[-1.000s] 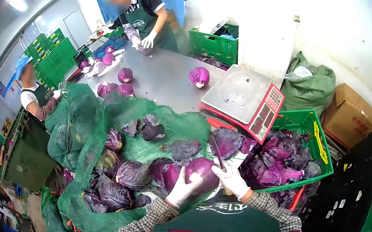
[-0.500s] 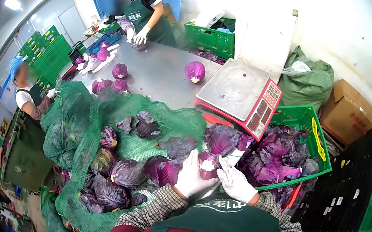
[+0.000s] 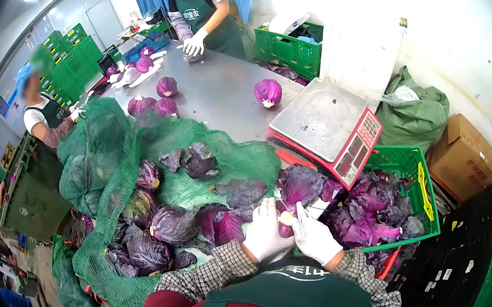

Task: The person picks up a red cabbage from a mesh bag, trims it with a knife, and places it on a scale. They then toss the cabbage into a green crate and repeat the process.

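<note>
Between my white-gloved hands is a red cabbage (image 3: 285, 230), its pale cut stem facing up and most of it hidden by the gloves. My left hand (image 3: 265, 231) curves around its left side. At the stem end on the right, my right hand (image 3: 316, 237) presses its closed fingers against it. Loose dark outer leaves (image 3: 300, 183) lie just beyond my hands. To the left, several unpeeled cabbages (image 3: 172, 226) rest on an opened green mesh sack (image 3: 231, 155).
A red-framed scale (image 3: 322, 115) stands ahead right, above a green crate (image 3: 411, 159) full of purple leaves. Trimmed cabbages (image 3: 268, 93) sit on the metal table (image 3: 215, 108). Across it, a co-worker's gloved hands (image 3: 194, 44) handle another cabbage. A cardboard box (image 3: 462, 153) stands right.
My hands have drawn closer together around the cabbage, covering more of it. The whole view has shifted slightly, so the surroundings sit a little lower and further right.
</note>
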The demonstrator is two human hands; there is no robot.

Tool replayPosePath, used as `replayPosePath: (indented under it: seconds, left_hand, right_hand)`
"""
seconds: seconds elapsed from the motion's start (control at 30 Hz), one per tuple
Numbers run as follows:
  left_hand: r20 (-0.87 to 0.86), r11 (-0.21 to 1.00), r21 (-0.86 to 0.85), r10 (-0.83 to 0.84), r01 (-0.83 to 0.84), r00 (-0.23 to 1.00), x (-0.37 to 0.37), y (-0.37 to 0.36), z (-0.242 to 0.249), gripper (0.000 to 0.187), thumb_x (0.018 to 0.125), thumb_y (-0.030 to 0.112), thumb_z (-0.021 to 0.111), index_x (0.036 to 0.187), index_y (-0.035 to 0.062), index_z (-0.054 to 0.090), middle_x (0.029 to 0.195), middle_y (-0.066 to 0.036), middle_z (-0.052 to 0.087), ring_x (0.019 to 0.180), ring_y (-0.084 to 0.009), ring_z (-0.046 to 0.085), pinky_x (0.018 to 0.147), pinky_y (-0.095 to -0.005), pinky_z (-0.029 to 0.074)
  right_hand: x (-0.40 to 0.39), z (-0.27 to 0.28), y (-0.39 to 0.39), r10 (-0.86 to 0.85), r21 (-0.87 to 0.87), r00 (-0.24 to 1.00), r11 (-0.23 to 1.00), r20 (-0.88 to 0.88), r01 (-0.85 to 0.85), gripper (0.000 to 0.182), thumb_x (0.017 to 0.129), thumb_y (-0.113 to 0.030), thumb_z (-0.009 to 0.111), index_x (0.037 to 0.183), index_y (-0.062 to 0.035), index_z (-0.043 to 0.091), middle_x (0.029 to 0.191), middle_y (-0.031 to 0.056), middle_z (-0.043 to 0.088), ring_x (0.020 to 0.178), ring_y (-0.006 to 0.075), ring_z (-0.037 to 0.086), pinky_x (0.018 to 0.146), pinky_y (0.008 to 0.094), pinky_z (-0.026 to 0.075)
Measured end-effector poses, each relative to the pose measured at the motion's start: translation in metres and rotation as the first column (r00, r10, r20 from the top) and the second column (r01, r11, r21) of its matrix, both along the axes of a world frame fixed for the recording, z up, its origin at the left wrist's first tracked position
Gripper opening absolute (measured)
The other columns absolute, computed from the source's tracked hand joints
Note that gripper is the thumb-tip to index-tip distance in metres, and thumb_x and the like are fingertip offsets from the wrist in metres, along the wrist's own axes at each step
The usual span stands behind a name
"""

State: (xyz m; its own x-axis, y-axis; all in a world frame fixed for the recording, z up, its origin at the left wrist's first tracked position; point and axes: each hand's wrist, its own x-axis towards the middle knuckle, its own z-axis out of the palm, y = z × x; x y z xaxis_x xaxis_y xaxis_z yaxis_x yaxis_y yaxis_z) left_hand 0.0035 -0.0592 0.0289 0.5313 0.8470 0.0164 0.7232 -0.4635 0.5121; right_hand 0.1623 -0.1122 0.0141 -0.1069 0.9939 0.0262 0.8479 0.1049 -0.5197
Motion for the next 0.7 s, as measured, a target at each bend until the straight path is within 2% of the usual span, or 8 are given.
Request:
replayPosePath:
  seconds: [0.07,0.13,0.27,0.37,0.43,0.5,0.63,0.7]
  left_hand:
    - [-0.033,0.999,0.03,0.04,-0.039,0.999,0.004,0.001,-0.003,0.114,0.062,0.051,0.078,0.139,-0.0127,0.023,0.139,-0.033,0.033,0.127,-0.0461,0.038,0.103,-0.0468,0.04]
    - [-0.083,0.997,0.034,0.078,-0.075,0.993,0.01,-0.003,0.003,0.115,0.062,0.052,0.077,0.139,-0.0132,0.022,0.14,-0.033,0.033,0.127,-0.0459,0.038,0.103,-0.0461,0.04]
    - [-0.025,0.994,0.037,0.102,-0.101,0.994,0.012,-0.006,0.005,0.109,0.063,0.051,0.077,0.137,-0.0119,0.026,0.135,-0.029,0.038,0.122,-0.0435,0.041,0.101,-0.0466,0.04]
    - [0.085,0.971,0.231,-0.087,0.065,0.993,-0.001,-0.031,-0.008,0.102,0.061,0.039,0.081,0.136,-0.0088,0.031,0.138,-0.029,0.036,0.128,-0.0452,0.036,0.106,-0.0479,0.035]
    - [0.215,0.971,0.222,-0.135,0.086,0.967,-0.02,-0.033,-0.016,0.102,0.06,0.033,0.083,0.137,-0.0076,0.031,0.143,-0.029,0.031,0.136,-0.0451,0.028,0.112,-0.047,0.029]
    - [0.379,0.995,0.085,-0.078,0.049,0.922,-0.046,-0.023,-0.037,0.105,0.061,0.033,0.085,0.14,-0.0072,0.028,0.143,-0.03,0.031,0.137,-0.0404,0.029,0.113,-0.0435,0.027]
    - [0.454,0.697,-0.716,0.41,0.05,0.791,-0.08,-0.012,-0.013,0.108,0.073,0.03,0.082,0.146,-0.0074,0.012,0.145,-0.025,0.032,0.126,-0.0267,0.046,0.102,-0.0335,0.041]
    - [0.322,0.621,-0.771,0.57,-0.141,0.756,-0.072,-0.013,-0.002,0.106,0.074,0.03,0.082,0.145,-0.0096,0.014,0.137,-0.023,0.044,0.113,-0.0225,0.057,0.096,-0.0318,0.047]
  right_hand:
    - [0.0,-0.009,0.008,-0.007,0.215,0.99,0.976,0.138,-0.023,0.032,0.094,-0.016,0.046,0.112,0.008,0.058,0.118,0.0296,0.058,0.098,0.0356,0.063,0.077,0.0379,0.055]
    - [0.0,0.005,0.018,-0.063,-0.018,0.995,0.998,0.082,0.065,0.031,0.094,-0.016,0.046,0.113,0.0055,0.059,0.115,0.0261,0.061,0.098,0.0336,0.064,0.078,0.0382,0.055]
    - [0.024,-0.016,0.043,0.068,0.13,0.941,0.985,0.331,-0.117,0.022,0.092,-0.014,0.044,0.1,0.0022,0.057,0.088,0.0193,0.063,0.082,0.0334,0.063,0.071,0.0417,0.052]
    - [0.062,-0.082,0.055,0.013,0.347,0.987,0.935,0.162,-0.069,0.016,0.091,-0.012,0.044,0.091,0.0007,0.054,0.077,0.0166,0.059,0.075,0.0306,0.062,0.066,0.0426,0.05]
    - [0.066,-0.093,0.033,-0.009,0.352,0.988,0.935,0.154,-0.046,0.032,0.084,-0.009,0.05,0.111,0.0093,0.049,0.097,0.0238,0.06,0.091,0.0349,0.062,0.079,0.0414,0.051]
    - [0.065,-0.087,0.01,0.008,0.542,0.939,0.815,0.343,-0.205,0.061,0.076,-0.003,0.055,0.131,0.0149,0.035,0.121,0.0321,0.051,0.107,0.0419,0.056,0.094,0.0421,0.048]
    - [0.039,-0.032,-0.021,0.032,0.493,0.95,0.849,0.31,-0.19,0.047,0.076,0.002,0.054,0.122,0.0132,0.048,0.117,0.0284,0.055,0.105,0.0404,0.058,0.089,0.0435,0.05]
    - [0.025,-0.002,-0.026,0.038,0.517,0.967,0.839,0.253,-0.169,0.035,0.085,-0.002,0.052,0.118,0.0092,0.053,0.11,0.0241,0.061,0.099,0.0366,0.061,0.084,0.041,0.051]
